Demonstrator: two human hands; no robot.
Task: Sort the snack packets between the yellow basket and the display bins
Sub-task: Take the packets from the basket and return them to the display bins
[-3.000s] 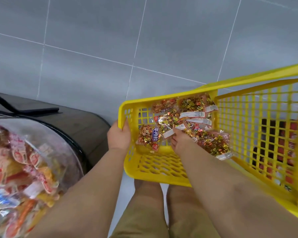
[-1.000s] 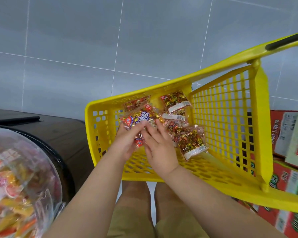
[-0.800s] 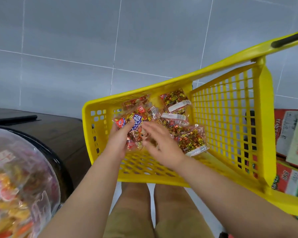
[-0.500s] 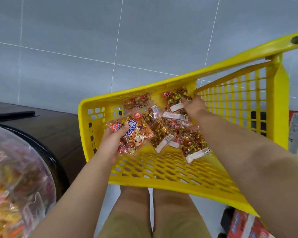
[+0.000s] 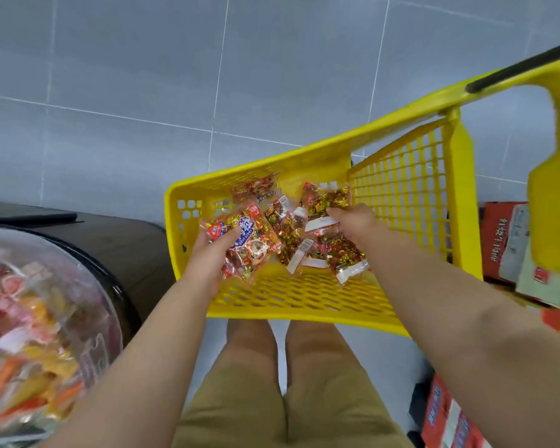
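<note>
R hand (image 5: pixel 353 221) slid back, fingers on gold packet (image 5: pixel 325 199) at 10 o'clock, grip unclear; L hand (image 5: pixel 207 260) clamps blue-label packet (image 5: pixel 251 245).

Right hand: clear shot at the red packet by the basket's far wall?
Probably yes. The red packet sits uncovered at the far wall of the basket. The right hand is inside, at the gold packet beside it. The left hand holds the blue-label packet lower down, clear of the path.

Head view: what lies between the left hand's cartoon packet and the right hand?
In the head view, packets of gold-wrapped sweets lie there on the yellow basket floor.
</note>
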